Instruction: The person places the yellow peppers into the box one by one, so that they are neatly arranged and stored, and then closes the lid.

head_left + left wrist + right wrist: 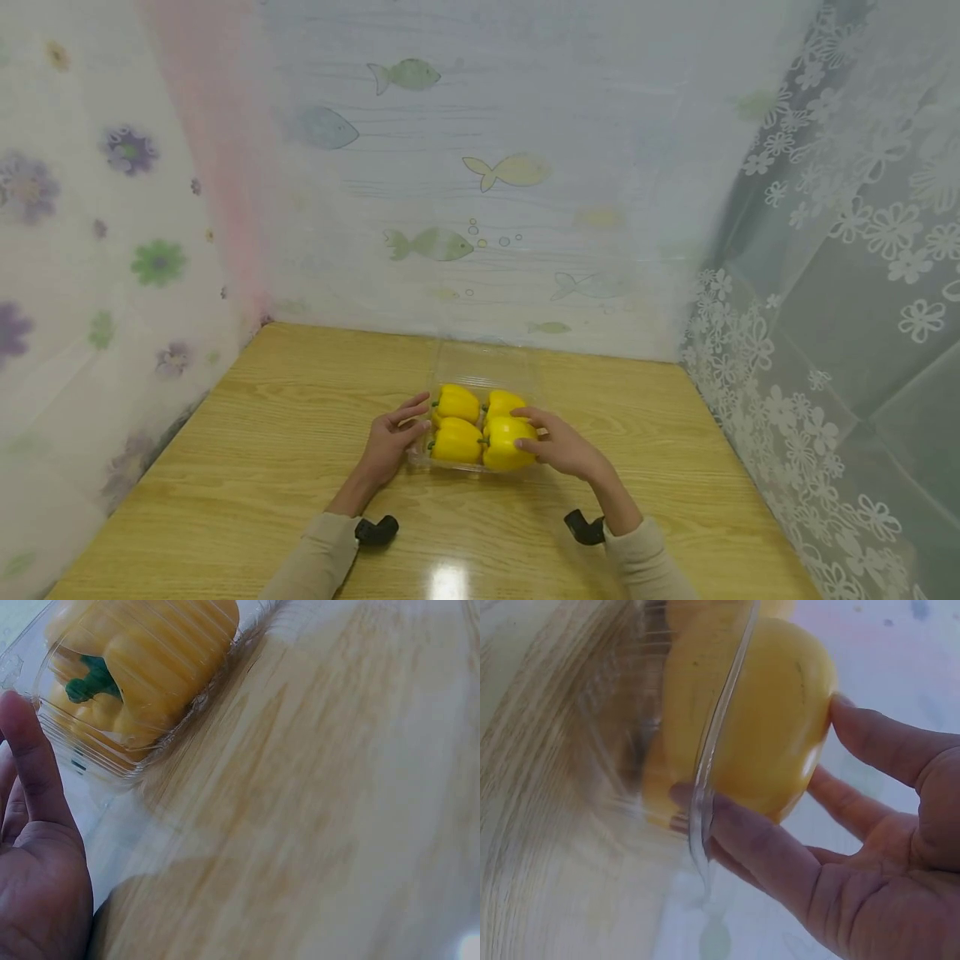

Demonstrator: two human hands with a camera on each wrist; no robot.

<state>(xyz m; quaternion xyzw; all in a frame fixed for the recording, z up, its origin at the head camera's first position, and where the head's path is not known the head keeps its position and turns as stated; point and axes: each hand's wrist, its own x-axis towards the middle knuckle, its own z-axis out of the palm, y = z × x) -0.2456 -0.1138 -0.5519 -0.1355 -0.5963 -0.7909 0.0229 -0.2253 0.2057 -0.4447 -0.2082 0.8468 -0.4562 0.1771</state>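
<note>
Several yellow bell peppers with green stems sit in a clear plastic box [474, 468] in the head view, its transparent lid [483, 362] raised at the back. My right hand [566, 446] holds the front right bell pepper [508, 444], thumb on one side and fingers around the other. In the right wrist view the box's rim crosses in front of this pepper [772, 712], which stands partly above it. My left hand [388, 442] is at the box's left side, fingers fairly straight, with a fingertip right at the clear wall in the left wrist view, beside a pepper [172, 667].
The box stands on a wood-grain table [300, 392]. A curtain with fish [517, 171] hangs behind it, with flowered sheets [157, 262] at the left and a lacy white-flowered one [888, 229] at the right. Black wrist mounts [377, 531] sit by both sleeves.
</note>
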